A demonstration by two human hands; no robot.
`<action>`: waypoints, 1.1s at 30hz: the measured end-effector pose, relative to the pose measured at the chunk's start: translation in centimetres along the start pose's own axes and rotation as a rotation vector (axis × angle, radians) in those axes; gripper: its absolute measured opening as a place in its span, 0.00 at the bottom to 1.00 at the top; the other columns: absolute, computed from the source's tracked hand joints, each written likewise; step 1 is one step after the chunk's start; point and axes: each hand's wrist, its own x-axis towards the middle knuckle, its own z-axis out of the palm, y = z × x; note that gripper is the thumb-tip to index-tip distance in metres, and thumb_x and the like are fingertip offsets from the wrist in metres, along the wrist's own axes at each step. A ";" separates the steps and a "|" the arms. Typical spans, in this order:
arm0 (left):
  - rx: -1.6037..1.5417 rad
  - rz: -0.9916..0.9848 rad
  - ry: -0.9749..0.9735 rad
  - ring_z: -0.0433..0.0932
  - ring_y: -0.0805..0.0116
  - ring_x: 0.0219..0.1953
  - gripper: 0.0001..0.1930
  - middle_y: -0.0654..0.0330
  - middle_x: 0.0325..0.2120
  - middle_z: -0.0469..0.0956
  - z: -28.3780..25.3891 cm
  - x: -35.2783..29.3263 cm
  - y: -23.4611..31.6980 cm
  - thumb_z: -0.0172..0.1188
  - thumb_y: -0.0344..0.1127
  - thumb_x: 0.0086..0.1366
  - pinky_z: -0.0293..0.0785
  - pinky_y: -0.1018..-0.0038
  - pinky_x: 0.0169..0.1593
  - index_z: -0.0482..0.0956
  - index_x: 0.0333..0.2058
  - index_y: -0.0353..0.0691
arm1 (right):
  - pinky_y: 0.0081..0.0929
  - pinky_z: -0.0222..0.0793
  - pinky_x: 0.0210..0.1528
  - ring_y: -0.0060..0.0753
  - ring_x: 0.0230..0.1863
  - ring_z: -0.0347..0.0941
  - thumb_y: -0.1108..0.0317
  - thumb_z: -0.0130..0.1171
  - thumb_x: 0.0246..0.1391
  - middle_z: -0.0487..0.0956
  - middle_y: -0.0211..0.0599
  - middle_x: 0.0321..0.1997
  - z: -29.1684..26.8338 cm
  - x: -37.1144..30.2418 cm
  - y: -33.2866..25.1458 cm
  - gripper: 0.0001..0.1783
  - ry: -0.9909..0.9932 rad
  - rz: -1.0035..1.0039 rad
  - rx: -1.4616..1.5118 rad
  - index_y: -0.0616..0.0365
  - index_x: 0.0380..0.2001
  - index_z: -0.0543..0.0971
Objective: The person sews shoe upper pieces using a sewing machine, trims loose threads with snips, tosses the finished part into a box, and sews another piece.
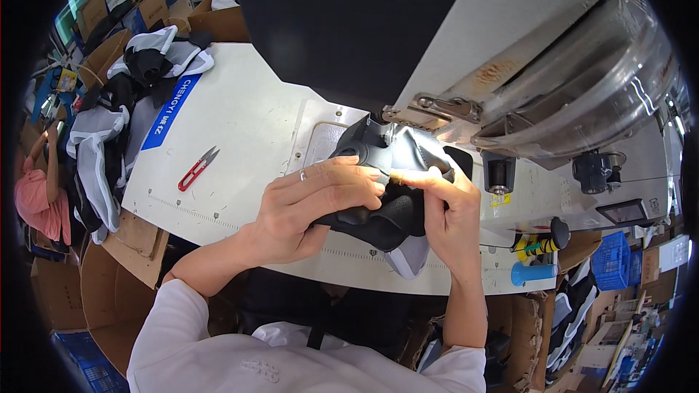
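A black padded fabric piece (pixel 393 218) with a grey-white panel lies bunched under the lit needle area of a sewing machine (pixel 466 80). From the left, my left hand (pixel 313 200), a ring on one finger, grips the fabric, with its fingers curled over a dark rounded fold. My right hand (pixel 450 204) pinches the fabric's edge on the other side, thumb and index finger close to the needle area. Both hands nearly meet there. The needle itself is hidden by fabric and glare.
Red-handled thread snips (pixel 198 169) lie on the white table (pixel 240 116). Black and white sewn pieces (pixel 98 145) are heaped at its left edge. A blue cone (pixel 533 273) and yellow thread spool (pixel 539 247) stand at the right. Cardboard boxes (pixel 113 306) surround the table; another person (pixel 44 196) sits far left.
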 end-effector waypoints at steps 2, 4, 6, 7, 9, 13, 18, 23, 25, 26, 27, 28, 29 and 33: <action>0.033 -0.004 0.004 0.79 0.56 0.46 0.29 0.57 0.38 0.81 -0.2 0.0 -0.4 0.46 0.14 0.33 0.71 0.58 0.59 0.79 0.39 0.36 | 0.24 0.64 0.27 0.29 0.20 0.68 0.82 0.53 0.49 0.72 0.38 0.20 0.3 0.5 -0.5 0.15 0.002 0.032 0.016 0.57 0.38 0.83; 0.045 -0.009 -0.008 0.79 0.55 0.45 0.30 0.57 0.37 0.80 -0.2 0.2 -0.5 0.47 0.14 0.32 0.72 0.58 0.58 0.79 0.40 0.36 | 0.26 0.65 0.29 0.34 0.23 0.70 0.81 0.56 0.47 0.74 0.40 0.24 0.6 0.7 -0.5 0.11 0.172 0.023 0.031 0.61 0.35 0.82; 0.043 -0.018 -0.004 0.79 0.53 0.45 0.29 0.55 0.37 0.81 -0.2 0.3 -0.7 0.45 0.15 0.32 0.70 0.56 0.59 0.79 0.38 0.35 | 0.29 0.66 0.32 0.39 0.27 0.72 0.80 0.58 0.46 0.77 0.42 0.28 0.6 0.9 -1.1 0.09 0.163 0.149 0.014 0.64 0.33 0.81; 0.044 -0.029 -0.004 0.80 0.52 0.45 0.29 0.53 0.37 0.82 -0.2 0.4 -0.8 0.43 0.15 0.32 0.68 0.54 0.60 0.80 0.37 0.34 | 0.30 0.66 0.33 0.39 0.28 0.73 0.80 0.58 0.45 0.77 0.41 0.29 0.8 1.3 -1.0 0.08 0.216 0.120 0.004 0.64 0.32 0.80; 0.059 -0.016 -0.011 0.79 0.53 0.46 0.29 0.56 0.37 0.81 -0.1 0.3 -1.3 0.46 0.15 0.32 0.71 0.57 0.59 0.79 0.39 0.36 | 0.35 0.66 0.40 0.42 0.35 0.73 0.79 0.60 0.43 0.76 0.41 0.32 0.8 1.3 -0.4 0.08 0.231 0.189 0.060 0.65 0.31 0.78; 0.105 -0.045 -0.018 0.76 0.54 0.48 0.30 0.61 0.38 0.80 0.0 0.5 -1.6 0.49 0.14 0.32 0.76 0.61 0.53 0.79 0.40 0.39 | 0.38 0.64 0.45 0.47 0.43 0.70 0.76 0.63 0.41 0.74 0.47 0.40 1.3 0.2 2.2 0.16 0.197 0.251 -0.042 0.64 0.37 0.75; 0.187 0.009 -0.028 0.75 0.56 0.48 0.28 0.64 0.38 0.80 0.1 0.8 -1.7 0.52 0.13 0.35 0.78 0.64 0.46 0.80 0.40 0.40 | 0.28 0.66 0.56 0.33 0.51 0.72 0.73 0.56 0.56 0.78 0.40 0.48 1.7 0.1 4.3 0.09 0.253 0.259 -0.032 0.63 0.40 0.77; 0.177 -0.012 0.039 0.75 0.57 0.46 0.30 0.61 0.38 0.81 0.5 0.7 -1.9 0.47 0.15 0.32 0.75 0.66 0.49 0.82 0.37 0.41 | 0.26 0.69 0.43 0.26 0.36 0.74 0.71 0.53 0.57 0.79 0.37 0.34 1.2 0.9 3.8 0.08 0.197 0.316 -0.047 0.66 0.32 0.77; 0.184 -0.025 0.035 0.75 0.57 0.47 0.30 0.61 0.39 0.81 0.9 0.9 -2.0 0.47 0.14 0.33 0.75 0.66 0.48 0.82 0.38 0.42 | 0.25 0.68 0.40 0.24 0.34 0.72 0.72 0.53 0.57 0.78 0.34 0.31 0.8 1.6 2.7 0.07 0.196 0.272 0.006 0.66 0.30 0.76; 0.182 -0.036 0.030 0.75 0.57 0.47 0.30 0.62 0.39 0.80 0.9 0.9 -2.0 0.48 0.14 0.33 0.75 0.66 0.48 0.81 0.39 0.42 | 0.25 0.67 0.37 0.22 0.31 0.70 0.72 0.52 0.57 0.77 0.32 0.28 0.8 1.8 2.5 0.07 0.197 0.235 0.051 0.66 0.28 0.75; 0.207 0.007 0.008 0.75 0.57 0.47 0.26 0.58 0.39 0.78 0.6 1.3 -2.1 0.54 0.14 0.39 0.78 0.64 0.48 0.80 0.40 0.40 | 0.25 0.67 0.37 0.22 0.31 0.70 0.72 0.52 0.57 0.77 0.32 0.28 0.7 1.6 2.8 0.07 0.201 0.238 0.049 0.66 0.28 0.75; 0.202 0.010 0.005 0.75 0.57 0.47 0.26 0.58 0.39 0.78 0.5 1.4 -2.1 0.54 0.14 0.39 0.78 0.64 0.48 0.80 0.40 0.40 | 0.25 0.67 0.38 0.23 0.31 0.70 0.72 0.52 0.57 0.77 0.32 0.28 0.7 1.4 3.5 0.07 0.182 0.291 0.054 0.66 0.29 0.75; 0.199 0.007 0.009 0.75 0.56 0.47 0.26 0.58 0.39 0.78 0.5 1.5 -2.1 0.54 0.14 0.39 0.78 0.64 0.48 0.80 0.41 0.40 | 0.25 0.68 0.38 0.24 0.32 0.70 0.73 0.52 0.56 0.76 0.32 0.29 0.8 1.1 4.1 0.07 0.163 0.344 0.059 0.67 0.29 0.74; 0.189 -0.014 -0.042 0.75 0.56 0.47 0.27 0.58 0.40 0.78 0.1 1.1 -2.1 0.55 0.14 0.39 0.77 0.64 0.48 0.80 0.42 0.41 | 0.26 0.69 0.40 0.26 0.33 0.72 0.73 0.54 0.55 0.77 0.34 0.29 1.7 1.2 5.5 0.06 0.268 0.154 -0.098 0.66 0.31 0.76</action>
